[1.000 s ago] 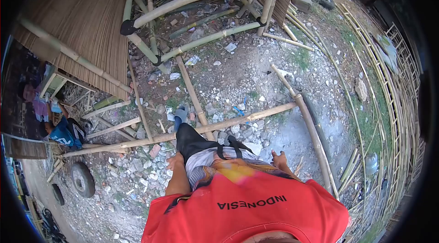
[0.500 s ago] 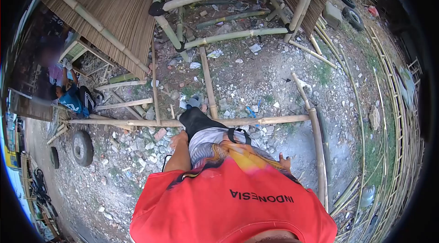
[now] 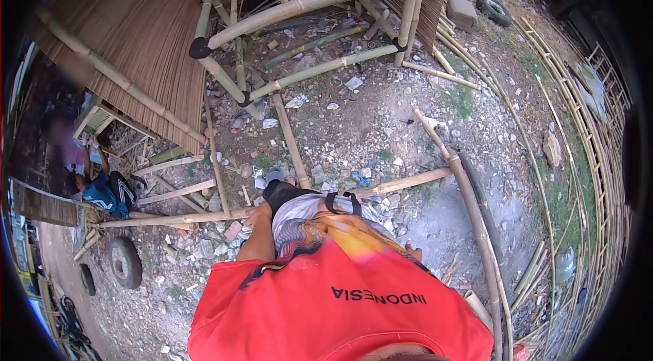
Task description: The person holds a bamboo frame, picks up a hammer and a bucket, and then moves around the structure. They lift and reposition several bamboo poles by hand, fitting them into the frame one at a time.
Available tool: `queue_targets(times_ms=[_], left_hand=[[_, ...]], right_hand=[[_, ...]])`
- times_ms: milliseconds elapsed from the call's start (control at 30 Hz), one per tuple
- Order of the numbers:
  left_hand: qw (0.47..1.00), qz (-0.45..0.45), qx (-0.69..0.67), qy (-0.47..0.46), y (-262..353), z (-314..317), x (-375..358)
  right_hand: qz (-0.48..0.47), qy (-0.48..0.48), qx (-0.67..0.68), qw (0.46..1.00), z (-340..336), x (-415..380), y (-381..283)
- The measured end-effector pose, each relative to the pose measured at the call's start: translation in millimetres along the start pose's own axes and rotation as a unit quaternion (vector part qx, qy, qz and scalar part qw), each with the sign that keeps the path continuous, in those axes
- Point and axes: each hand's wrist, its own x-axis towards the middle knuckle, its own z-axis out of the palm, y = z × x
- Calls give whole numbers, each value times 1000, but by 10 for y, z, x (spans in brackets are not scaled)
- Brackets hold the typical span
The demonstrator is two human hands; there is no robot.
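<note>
My left hand hangs beside my thigh with fingers loosely apart and nothing visible in it. It overlaps a long bamboo pole lying across the stony ground. On the other side, my right hand shows only its fingertips past the red shirt; they are apart, and the rest is hidden. Ahead of me stands a bamboo frame with black-wrapped joints. One foot is close to the end of a shorter bamboo piece.
A woven bamboo panel slopes at the left, near a seated person in a blue top. Tyres lie at left and far right. A curved bamboo pole and a bamboo ladder lie to the right.
My view has turned slightly, so the bamboo frame sits farther left and tilts. My right hand has drawn in toward the shirt and shows less. The left still hangs by my thigh.
</note>
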Motion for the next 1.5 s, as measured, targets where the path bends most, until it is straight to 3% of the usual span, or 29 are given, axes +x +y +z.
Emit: queue_targets(times_ms=[167,233,300,400,467,567,667,800,867,900,967,1000,1033,1100,1167,1233,1367,1433,1500], left_hand=[[1000,-16,-16,8,-206,-397,-534],[999,-30,-22,34,-354,-389,-295],[997,-43,-22,58,-495,-535,-179],[996,-68,-14,60,-577,-853,-211],[991,-66,30,111,-572,-878,-89],[996,-25,10,87,-495,-913,-36],[993,56,58,86,-329,-937,-409],[984,130,89,81,-280,-754,-277],[982,155,84,66,-290,-677,-182],[983,154,84,62,-331,-678,-160],[977,183,97,51,-426,-714,-130],[978,180,96,48,-484,-751,-152],[983,162,76,37,-572,-773,-157],[988,142,50,30,-732,-809,-81],[995,78,61,22,-1002,-807,64],[996,50,68,8,-1280,-810,295],[996,-16,68,-47,-1930,-936,692],[997,-61,14,-38,-2245,-1087,634],[994,-95,26,-42,-2568,-1144,842]], right_hand=[[14,-57,88,994,56,85,-285],[-58,-81,54,994,137,134,-393],[-56,-86,50,993,66,37,-640],[-46,-107,149,982,-87,-60,-844],[-47,-102,154,982,-195,-121,-768],[-38,-78,158,984,-340,-214,-531],[41,-45,190,980,-411,-243,42],[109,-15,153,982,-406,-481,733],[131,-31,9,991,-443,-726,827],[130,-28,7,991,-425,-860,764],[72,-28,-106,991,-371,-1068,571],[-52,49,-297,952,18,-283,1362],[-54,50,-302,951,3,-376,1211],[18,-40,-83,996,19,-769,389],[-33,-34,-72,996,-42,-1167,-325],[-72,-55,-23,996,312,-373,-172],[-118,-67,-1,991,330,-708,-1080],[-217,3,-89,972,584,-136,-972],[-199,-16,-68,978,560,-821,-1267]])
